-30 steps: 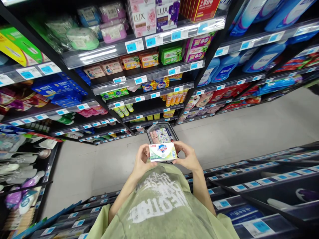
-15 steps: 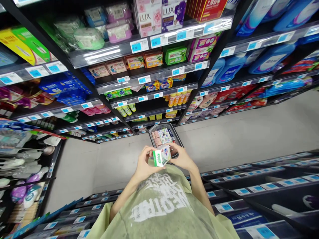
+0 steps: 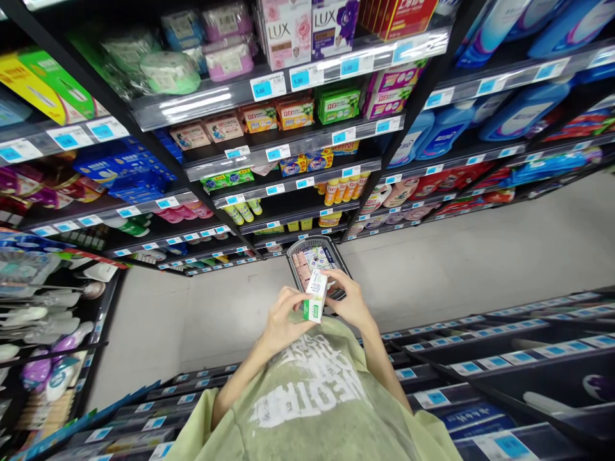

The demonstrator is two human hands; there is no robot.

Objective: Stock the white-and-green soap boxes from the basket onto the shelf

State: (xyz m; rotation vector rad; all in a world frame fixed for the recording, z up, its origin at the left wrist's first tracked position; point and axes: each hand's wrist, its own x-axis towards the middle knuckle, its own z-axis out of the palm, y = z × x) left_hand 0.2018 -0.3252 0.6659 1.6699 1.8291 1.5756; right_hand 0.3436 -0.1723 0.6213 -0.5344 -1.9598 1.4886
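A small white box with green markings (image 3: 316,296) is held up in front of my shirt, between both hands. My left hand (image 3: 284,318) grips its left side with the fingers and thumb. On its right side, my right hand (image 3: 349,299) pinches the upper edge. Beyond and below the box, a dark grey basket (image 3: 342,264) stands on the floor by the shelves, holding pink boxes (image 3: 302,266) and white-green boxes (image 3: 318,257). The hands and the held box hide part of the basket.
Shelves ahead carry LUX boxes (image 3: 287,35), packaged soaps (image 3: 296,113) and orange-capped bottles (image 3: 340,191). Blue bottles (image 3: 444,131) stand at the right. A rack of utensils (image 3: 43,317) is at the left, and another shelf row (image 3: 480,378) lies close to my body.
The white-green box has been turned between my hands and now shows a narrower side. My left fingers have shifted onto its face; the basket has stayed in place.
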